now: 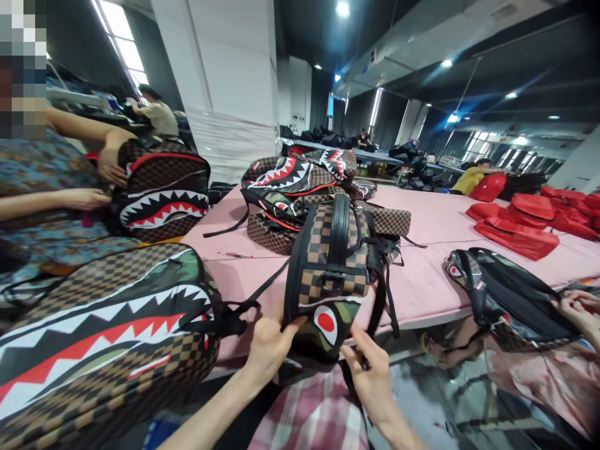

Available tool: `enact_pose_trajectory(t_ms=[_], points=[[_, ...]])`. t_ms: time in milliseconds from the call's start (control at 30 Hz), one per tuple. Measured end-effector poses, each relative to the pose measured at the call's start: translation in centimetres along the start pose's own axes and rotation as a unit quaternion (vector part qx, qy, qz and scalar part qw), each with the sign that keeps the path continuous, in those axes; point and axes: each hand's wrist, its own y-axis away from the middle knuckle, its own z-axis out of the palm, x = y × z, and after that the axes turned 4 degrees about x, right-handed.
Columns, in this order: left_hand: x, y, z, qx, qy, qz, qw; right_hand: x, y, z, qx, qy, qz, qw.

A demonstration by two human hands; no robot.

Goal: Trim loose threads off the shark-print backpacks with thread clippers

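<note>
A brown-and-black checkered backpack point(307, 275) with a shark-eye patch stands tilted on my lap against the table edge, its black top handle facing up. My left hand point(269, 350) grips its left side, thumb pressed on the camouflage panel beside the red-and-white eye. On the other side, my right hand point(372, 378) pinches the lower right edge of the bag. Something small and dark shows between the right fingers, too unclear to name. Black straps point(382, 294) hang down along the bag's right side. My fingertips behind the bag are hidden.
Several similar bags point(290, 178) are piled on the pink table point(435, 219) beyond. A large shark-mouth backpack point(107, 312) lies close on my left. At left a co-worker holds another backpack point(164, 187); at right, a person's hands point(581, 312) hold one. Red bags point(520, 219) lie further right.
</note>
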Motion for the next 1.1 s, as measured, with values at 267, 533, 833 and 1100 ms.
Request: enact_pose_trajectory(t_ms=[267,533,833,1100], points=[[-0.9,1.4,1.5,0.027,-0.010,0.054,0.998,-0.5,-9.4,-3.7,0.010,0.062,-0.033,0.997],[-0.9,1.4,1.4,0.037,-0.008,0.055,0.998,-0.7,-15.8,-2.7,-0.139,0.088,0.037,0.986],[-0.1,2.3,1.4,0.034,-0.002,0.069,0.997,0.1,-15.8,-3.5,-0.094,0.122,0.066,0.986],[0.6,2.0,1.9,0.017,0.004,0.093,0.996,2.3,-17.4,-3.3,-0.038,0.199,0.020,0.979]])
